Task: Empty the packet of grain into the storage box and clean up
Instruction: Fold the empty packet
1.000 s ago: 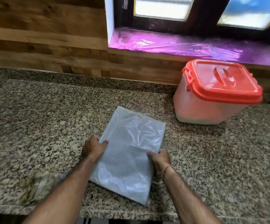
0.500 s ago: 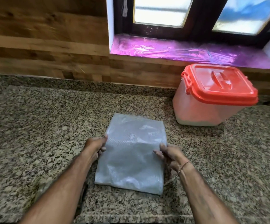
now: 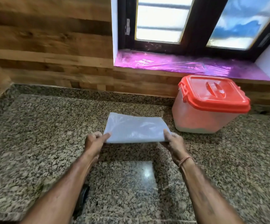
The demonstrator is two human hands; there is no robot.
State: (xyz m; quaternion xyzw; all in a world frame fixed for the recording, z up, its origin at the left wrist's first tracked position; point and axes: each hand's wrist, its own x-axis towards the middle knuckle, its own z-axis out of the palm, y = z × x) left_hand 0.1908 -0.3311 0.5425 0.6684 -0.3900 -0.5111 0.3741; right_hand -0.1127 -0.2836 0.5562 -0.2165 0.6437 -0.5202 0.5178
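Note:
An empty clear plastic packet [image 3: 136,128], flat and pale, is held by its near edge a little above the granite counter [image 3: 34,143]. My left hand [image 3: 94,141] pinches its near left corner. My right hand [image 3: 173,139] pinches its near right corner. The storage box [image 3: 200,117] stands at the back right, translucent, with its red lid [image 3: 215,92] shut and pale grain showing low inside.
A wooden wall runs behind the counter. A window sill covered in purple film [image 3: 179,65] sits above the box. A dark object [image 3: 82,196] lies near the counter's front edge under my left forearm.
Both hands have slid to the packet's near corners and lifted its near edge off the counter. The packet now looks shorter and further from me. The view has tilted upward.

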